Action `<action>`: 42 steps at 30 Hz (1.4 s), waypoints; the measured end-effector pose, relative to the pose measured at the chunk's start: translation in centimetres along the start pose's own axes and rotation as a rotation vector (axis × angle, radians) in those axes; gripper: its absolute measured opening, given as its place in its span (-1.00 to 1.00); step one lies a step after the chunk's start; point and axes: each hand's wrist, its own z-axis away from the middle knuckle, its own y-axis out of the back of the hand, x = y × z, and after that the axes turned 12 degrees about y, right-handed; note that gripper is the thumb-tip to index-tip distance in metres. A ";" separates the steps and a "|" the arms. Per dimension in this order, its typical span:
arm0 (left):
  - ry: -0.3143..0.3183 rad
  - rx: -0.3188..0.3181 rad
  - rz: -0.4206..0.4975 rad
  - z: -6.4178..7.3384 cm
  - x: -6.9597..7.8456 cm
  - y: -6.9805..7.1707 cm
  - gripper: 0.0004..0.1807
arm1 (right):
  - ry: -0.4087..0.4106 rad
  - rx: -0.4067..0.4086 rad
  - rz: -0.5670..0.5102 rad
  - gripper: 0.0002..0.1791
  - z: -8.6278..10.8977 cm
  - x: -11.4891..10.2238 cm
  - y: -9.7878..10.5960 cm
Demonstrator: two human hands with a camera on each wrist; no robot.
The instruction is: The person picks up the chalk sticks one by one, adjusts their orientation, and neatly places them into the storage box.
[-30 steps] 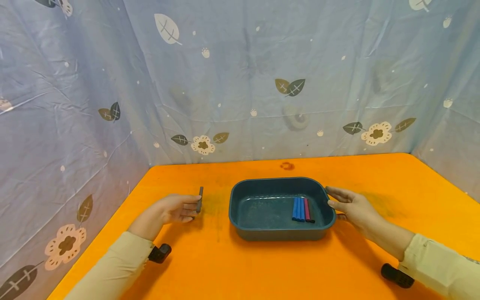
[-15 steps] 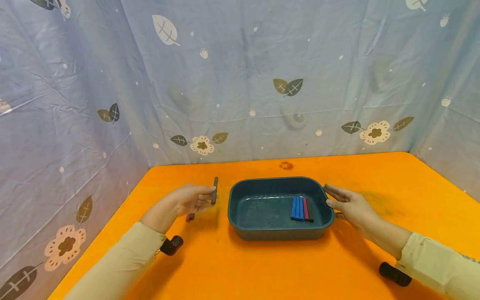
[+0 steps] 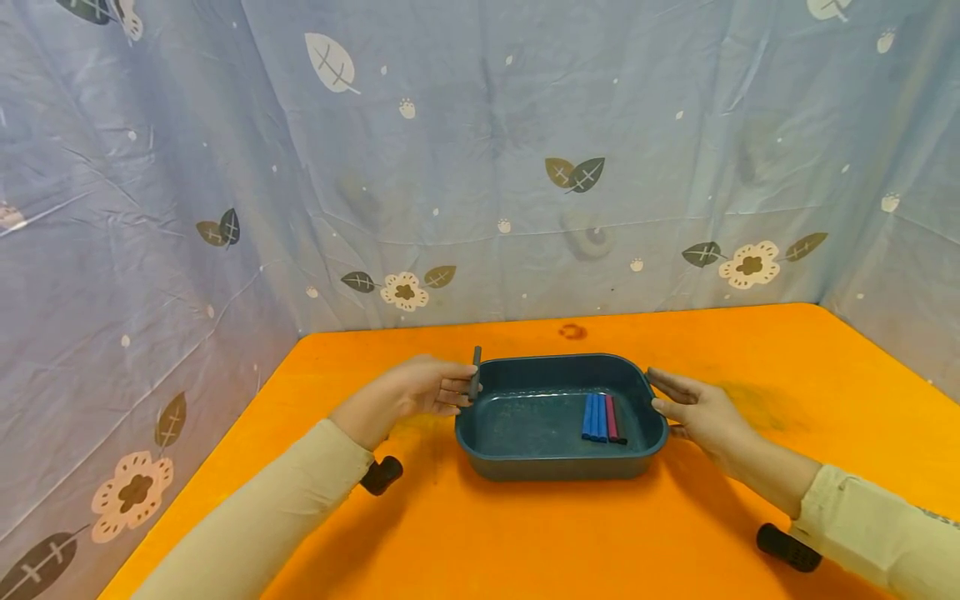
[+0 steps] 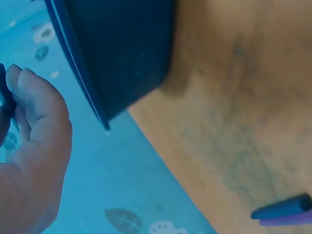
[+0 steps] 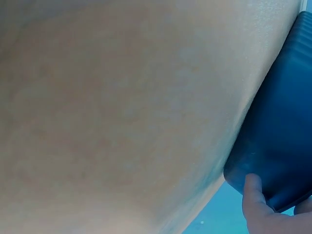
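Observation:
My left hand point(image 3: 431, 387) pinches a dark grey stick point(image 3: 476, 372) upright between thumb and fingers, at the left rim of a dark blue-grey rectangular tray point(image 3: 555, 457). In the left wrist view the stick point(image 4: 7, 95) shows at the left edge, beyond the curled fingers. Inside the tray, at its right, lie several blue sticks point(image 3: 595, 418), a magenta stick point(image 3: 612, 418) and a black stick point(image 3: 622, 429), side by side. My right hand point(image 3: 708, 417) touches the tray's right end, fingers fairly straight against the outer wall point(image 5: 278, 136) and thumb at the rim.
Two more sticks point(image 4: 282, 208), one dark and one purplish, lie on the table left of the tray; my left arm hides them in the head view. The orange tabletop point(image 3: 525, 542) ends at a patterned blue curtain point(image 3: 480, 208) at the back and sides.
My left hand has carried the dark grey stick rightward, from over the table left of the tray to the tray's left rim. My right hand stays at the tray's right end.

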 end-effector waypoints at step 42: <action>0.131 -0.050 -0.099 -4.8 6.4 -7.6 -0.60 | 0.003 -0.003 -0.041 -0.35 -0.2 0.0 0.3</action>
